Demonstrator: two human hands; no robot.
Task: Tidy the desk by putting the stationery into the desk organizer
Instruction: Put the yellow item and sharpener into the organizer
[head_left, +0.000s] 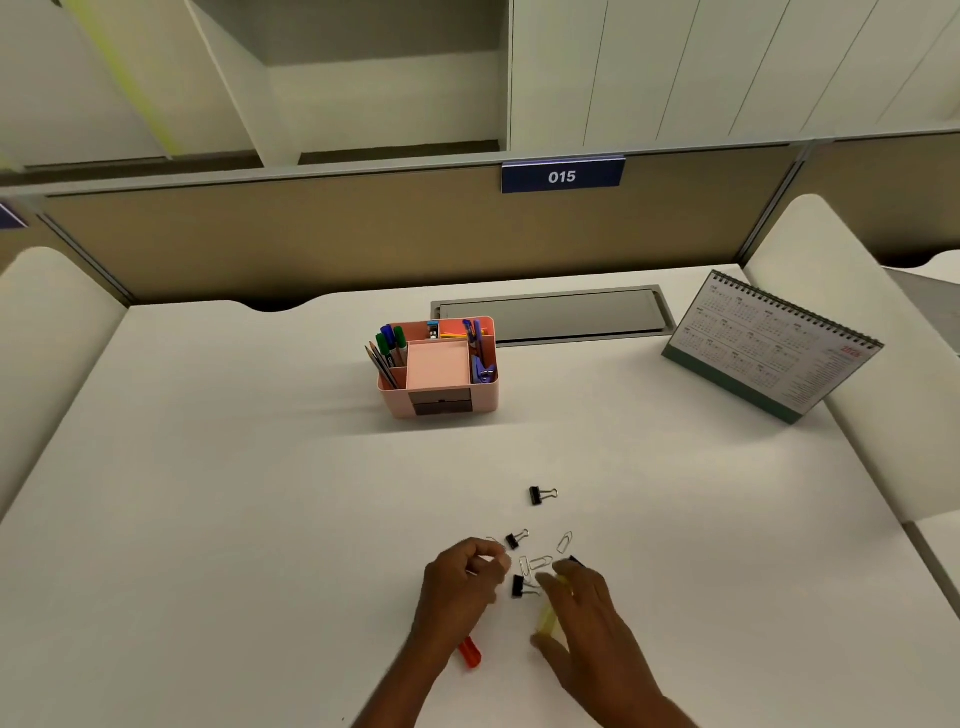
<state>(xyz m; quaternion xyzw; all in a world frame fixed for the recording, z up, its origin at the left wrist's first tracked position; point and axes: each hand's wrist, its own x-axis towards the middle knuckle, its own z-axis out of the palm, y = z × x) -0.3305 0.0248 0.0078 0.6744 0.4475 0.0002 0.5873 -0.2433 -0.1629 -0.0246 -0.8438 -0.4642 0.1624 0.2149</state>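
- Binder clips (543, 494): three black ones in plain view. One lies alone on the organizer's side of the cluster and two lie among the paper clips. A fourth dark piece at the right fingertips is mostly hidden.
- Paper clips (540, 562): about four wire ones, scattered between the hands; blur leaves the count unsure.
- Organizer (485, 397): one, pink, at mid-counter, well apart from the clips. It has pens and pencils in its left compartment and blue items in its right.
- Left hand (465, 577): fingers curled, tips pinched together beside the paper clips; whether it holds one cannot be told. An orange item (470, 652) lies under the wrist.
- Right hand (582, 613): thumb and fingers curled round a yellow item (548, 618).
- Counter (234, 467): white; the stretch from cluster to organizer carries only the lone binder clip.
- Surroundings: one calendar (769, 348) stands at far right and a grey hatch (556, 314) lies just behind the organizer. A partition (311, 244) closes the back edge.
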